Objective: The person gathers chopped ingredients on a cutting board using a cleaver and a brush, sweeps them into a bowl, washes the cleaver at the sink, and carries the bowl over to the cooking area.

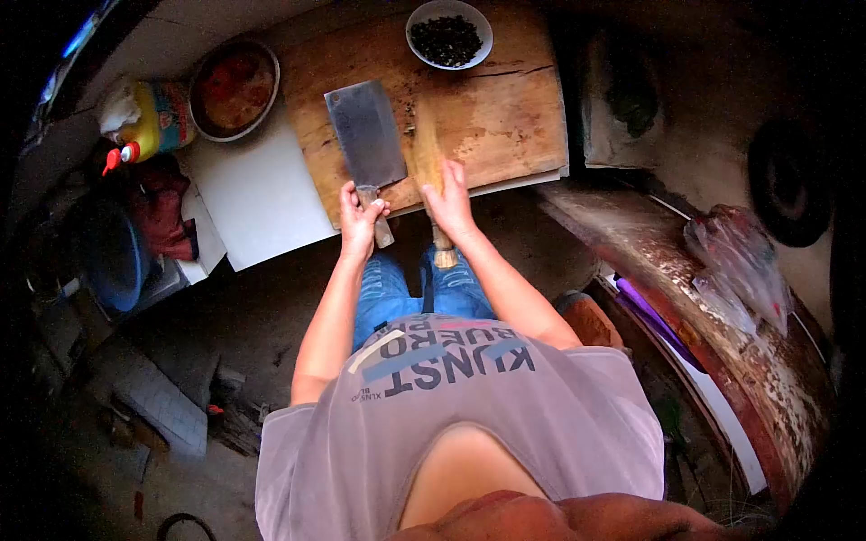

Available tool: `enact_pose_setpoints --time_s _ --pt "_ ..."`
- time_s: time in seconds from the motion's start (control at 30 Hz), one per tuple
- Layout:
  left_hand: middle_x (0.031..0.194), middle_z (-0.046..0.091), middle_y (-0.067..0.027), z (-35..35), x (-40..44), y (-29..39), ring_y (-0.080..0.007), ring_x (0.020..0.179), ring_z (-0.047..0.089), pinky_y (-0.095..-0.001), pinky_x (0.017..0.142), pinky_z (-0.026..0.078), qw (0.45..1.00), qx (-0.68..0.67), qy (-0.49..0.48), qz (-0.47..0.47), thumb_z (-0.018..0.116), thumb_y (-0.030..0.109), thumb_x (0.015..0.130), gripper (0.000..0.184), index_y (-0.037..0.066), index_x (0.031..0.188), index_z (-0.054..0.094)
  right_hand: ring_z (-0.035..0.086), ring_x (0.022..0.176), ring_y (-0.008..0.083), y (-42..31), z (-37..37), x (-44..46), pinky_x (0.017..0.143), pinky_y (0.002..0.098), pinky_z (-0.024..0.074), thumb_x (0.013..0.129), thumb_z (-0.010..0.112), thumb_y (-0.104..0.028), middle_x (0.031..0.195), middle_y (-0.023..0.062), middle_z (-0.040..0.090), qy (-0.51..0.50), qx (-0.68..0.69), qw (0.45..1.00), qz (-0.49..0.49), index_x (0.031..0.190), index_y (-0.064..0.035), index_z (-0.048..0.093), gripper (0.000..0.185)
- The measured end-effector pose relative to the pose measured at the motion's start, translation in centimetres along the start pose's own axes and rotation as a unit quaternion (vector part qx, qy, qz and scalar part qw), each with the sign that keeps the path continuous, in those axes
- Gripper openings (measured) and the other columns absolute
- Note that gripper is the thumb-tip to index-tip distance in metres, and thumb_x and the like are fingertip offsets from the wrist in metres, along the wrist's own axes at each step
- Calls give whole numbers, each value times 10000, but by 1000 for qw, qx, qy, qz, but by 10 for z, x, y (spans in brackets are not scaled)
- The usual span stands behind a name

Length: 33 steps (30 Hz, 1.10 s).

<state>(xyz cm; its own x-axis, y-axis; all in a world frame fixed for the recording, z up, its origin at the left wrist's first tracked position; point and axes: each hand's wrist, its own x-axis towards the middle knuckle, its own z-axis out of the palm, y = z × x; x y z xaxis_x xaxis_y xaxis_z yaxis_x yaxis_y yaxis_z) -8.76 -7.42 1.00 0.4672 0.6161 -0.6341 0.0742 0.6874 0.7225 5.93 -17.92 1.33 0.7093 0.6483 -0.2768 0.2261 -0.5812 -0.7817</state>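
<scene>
My left hand (361,219) is closed around the wooden handle of a cleaver (368,135). The cleaver's broad grey blade lies over the wooden board (514,117), with a small hole near its far corner. To the right, my right hand (448,200) grips a long tan tool (442,247) with a round wooden handle end pointing toward me. Its far part blends with the board's colour, so its exact kind is unclear. Beyond both hands, a white bowl (488,45) of dark chopped bits stands on the board's far edge. Small dark scraps lie between the two tools.
Left of the board are a white surface (257,194), a round pan (197,106) with reddish contents and a yellow bottle (149,113) with a red cap. A worn curved wooden piece (722,352) with a clear plastic bag (735,257) stands on the right.
</scene>
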Motion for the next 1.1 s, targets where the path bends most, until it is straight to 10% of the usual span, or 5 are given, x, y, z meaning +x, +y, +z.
enact_pose_setpoints --time_s 0.53,0.7,0.9,1.1 --pt "1082 521 -104 -3 -7 -7 -185 841 597 -300 721 527 1000 -7 14 18 548 -74 822 494 76 1235 323 471 1120 367 8 -61 99 976 420 398 711 578 -8 1215 188 482 -60 -174 966 -184 1289 -69 469 592" --pt "1079 521 -105 -6 -10 -10 -188 834 599 -300 721 523 1000 -6 18 17 555 -72 823 477 77 1219 333 462 1152 352 -8 -63 58 996 386 386 731 557 -33 1225 184 473 -163 -75 969 -169 1291 -44 461 568" --pt "1077 525 -104 -7 -14 -11 -190 832 600 -304 724 523 999 -14 30 17 560 -66 823 482 87 1221 335 454 1136 361 20 -82 33 981 384 393 735 592 -24 1213 197 428 25 -140 988 -67 1317 -11 404 612" --pt "1068 528 -105 -7 -16 -13 -190 838 599 -303 724 522 999 -14 38 15 562 -69 820 481 86 1219 343 461 1118 370 -2 -3 5 971 395 391 733 613 -25 1172 220 464 -48 -63 993 -84 1306 10 421 605"
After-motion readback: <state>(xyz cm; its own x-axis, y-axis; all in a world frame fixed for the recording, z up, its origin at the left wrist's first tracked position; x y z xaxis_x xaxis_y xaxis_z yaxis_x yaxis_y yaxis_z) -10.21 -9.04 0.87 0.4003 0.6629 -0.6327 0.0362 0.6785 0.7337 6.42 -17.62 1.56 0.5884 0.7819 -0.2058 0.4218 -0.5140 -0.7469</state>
